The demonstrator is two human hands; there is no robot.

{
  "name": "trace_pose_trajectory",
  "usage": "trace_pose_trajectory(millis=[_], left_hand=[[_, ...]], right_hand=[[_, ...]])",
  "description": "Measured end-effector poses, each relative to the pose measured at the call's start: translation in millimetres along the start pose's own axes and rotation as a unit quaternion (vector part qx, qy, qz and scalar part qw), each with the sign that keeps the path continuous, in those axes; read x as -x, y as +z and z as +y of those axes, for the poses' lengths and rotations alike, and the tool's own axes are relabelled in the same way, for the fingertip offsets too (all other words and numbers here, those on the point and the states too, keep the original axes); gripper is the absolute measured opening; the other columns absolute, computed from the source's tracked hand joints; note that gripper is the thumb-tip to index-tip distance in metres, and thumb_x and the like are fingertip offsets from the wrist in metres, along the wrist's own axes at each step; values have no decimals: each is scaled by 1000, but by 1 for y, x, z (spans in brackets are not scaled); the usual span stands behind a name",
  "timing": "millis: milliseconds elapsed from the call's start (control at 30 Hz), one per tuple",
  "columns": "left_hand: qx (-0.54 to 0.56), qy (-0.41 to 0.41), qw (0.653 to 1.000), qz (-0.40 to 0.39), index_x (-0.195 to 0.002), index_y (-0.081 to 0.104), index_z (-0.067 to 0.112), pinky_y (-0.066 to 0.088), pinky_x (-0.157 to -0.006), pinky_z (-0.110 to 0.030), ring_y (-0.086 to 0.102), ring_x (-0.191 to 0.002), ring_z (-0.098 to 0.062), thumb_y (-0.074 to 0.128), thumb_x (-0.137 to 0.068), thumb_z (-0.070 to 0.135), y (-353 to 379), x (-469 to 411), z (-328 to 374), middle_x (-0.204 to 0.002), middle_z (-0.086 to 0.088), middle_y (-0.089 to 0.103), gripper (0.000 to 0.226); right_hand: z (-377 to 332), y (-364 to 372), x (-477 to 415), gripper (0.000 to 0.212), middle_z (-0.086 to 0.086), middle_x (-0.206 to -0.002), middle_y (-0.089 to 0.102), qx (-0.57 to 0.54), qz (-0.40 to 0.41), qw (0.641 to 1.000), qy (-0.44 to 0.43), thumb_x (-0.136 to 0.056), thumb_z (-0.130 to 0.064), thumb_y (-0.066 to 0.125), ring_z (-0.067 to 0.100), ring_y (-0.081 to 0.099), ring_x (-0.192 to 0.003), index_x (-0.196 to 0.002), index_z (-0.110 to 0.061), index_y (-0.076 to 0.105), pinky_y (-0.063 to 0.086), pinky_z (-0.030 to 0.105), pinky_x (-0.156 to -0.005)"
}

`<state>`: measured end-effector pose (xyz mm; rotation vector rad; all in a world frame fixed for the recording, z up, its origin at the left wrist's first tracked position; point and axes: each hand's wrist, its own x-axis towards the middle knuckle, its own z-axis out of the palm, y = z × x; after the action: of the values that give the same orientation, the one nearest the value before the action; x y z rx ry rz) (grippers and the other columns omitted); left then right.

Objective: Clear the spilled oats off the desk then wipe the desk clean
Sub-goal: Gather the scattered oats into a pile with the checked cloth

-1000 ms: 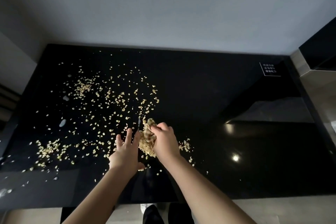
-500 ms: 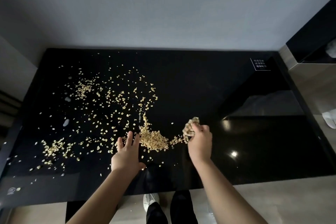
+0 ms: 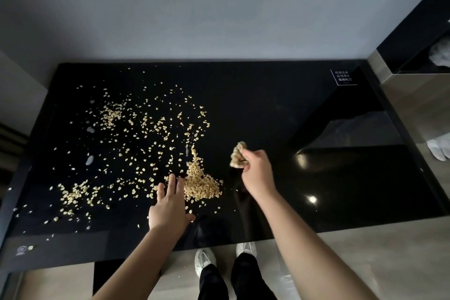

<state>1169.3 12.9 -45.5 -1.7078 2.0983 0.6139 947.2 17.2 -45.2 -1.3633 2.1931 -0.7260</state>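
Pale oat flakes (image 3: 136,139) lie scattered over the left half of a glossy black desk (image 3: 267,109). A denser heap of oats (image 3: 201,184) sits near the front middle. My left hand (image 3: 170,204) lies flat on the desk with straight fingers, its edge just left of the heap. My right hand (image 3: 255,173) hovers to the right of the heap and grips a crumpled wad (image 3: 238,157), a tan cloth or tissue speckled with oats.
A few whitish smears (image 3: 89,160) mark the desk's left side. A small printed label (image 3: 343,77) sits at the back right corner. A dark shelf unit (image 3: 418,39) rises on the right. My shoes (image 3: 205,260) stand below the front edge.
My right hand has drawn the wad away from the left hand, rightward and up off the surface, leaving the gathered heap of oats exposed. My left hand has stayed flat in place.
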Motion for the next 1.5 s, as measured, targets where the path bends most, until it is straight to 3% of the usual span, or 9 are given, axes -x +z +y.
trace_pose_trajectory(millis=[133,267,633,767,900,1000,1133,1300,1500], left_hand=[[-13,-1,1000,17,-151,-15,24,35,-108,-53,-10,-147,-30,67,-82,50,8,12,10,-158,-2,-25,111],[-1,-37,999,21,-148,-23,25,43,-103,-52,-10,-147,-34,69,-77,57,18,19,17,-157,-8,-25,120],[40,-85,996,-13,-150,-17,25,43,-102,-54,-12,-146,-34,71,-77,52,18,16,20,-158,-7,-20,118],[72,-85,994,-3,-151,-16,24,38,-106,-55,-10,-147,-33,73,-77,48,16,20,21,-159,-7,-19,118],[56,-26,997,56,-151,-15,24,22,-115,-53,-12,-147,-31,68,-82,48,16,29,28,-159,-8,-18,111],[46,29,995,86,-152,-13,23,13,-119,-49,-15,-147,-29,65,-85,46,17,32,43,-160,-8,-17,105],[21,68,993,89,-153,-5,21,9,-120,-47,-16,-147,-28,61,-87,47,16,33,72,-160,-8,-15,97],[14,117,990,73,-153,2,23,6,-120,-43,-14,-147,-26,60,-89,45,16,31,130,-160,-7,-13,89],[20,117,992,37,-153,6,25,10,-120,-45,-13,-147,-26,62,-88,43,39,24,231,-161,-6,-10,88]], right_hand=[[50,-38,7,52,11,-115,50,68,26,991,115,-86,3,55,27,58,-101,-134,-18,56,39,21,-85],[82,-54,36,55,11,-116,48,129,41,968,210,-87,0,56,30,55,-103,-138,-20,51,45,30,-81],[-28,40,50,59,3,-129,44,130,-77,986,68,-87,-4,60,21,48,-112,-139,-28,44,49,27,-82],[-34,33,47,56,5,-126,45,21,-125,991,46,-89,1,56,19,51,-112,-139,-21,48,48,25,-90],[-4,-11,50,48,3,-122,52,-101,-89,987,90,-92,0,52,8,55,-101,-136,-18,53,40,7,-78],[17,-43,56,43,-3,-117,62,-314,-108,920,207,-94,-3,54,3,62,-97,-130,-26,56,50,12,-73],[42,-75,63,45,2,-121,66,-441,-137,855,237,-91,5,54,15,62,-112,-124,-25,60,50,37,-99],[93,-127,59,45,0,-120,67,-432,-93,864,243,-92,4,54,13,62,-112,-127,-23,60,50,33,-98],[203,-222,40,42,-12,-102,63,-244,21,940,239,-94,-3,53,6,62,-94,-124,-31,59,49,16,-71]])
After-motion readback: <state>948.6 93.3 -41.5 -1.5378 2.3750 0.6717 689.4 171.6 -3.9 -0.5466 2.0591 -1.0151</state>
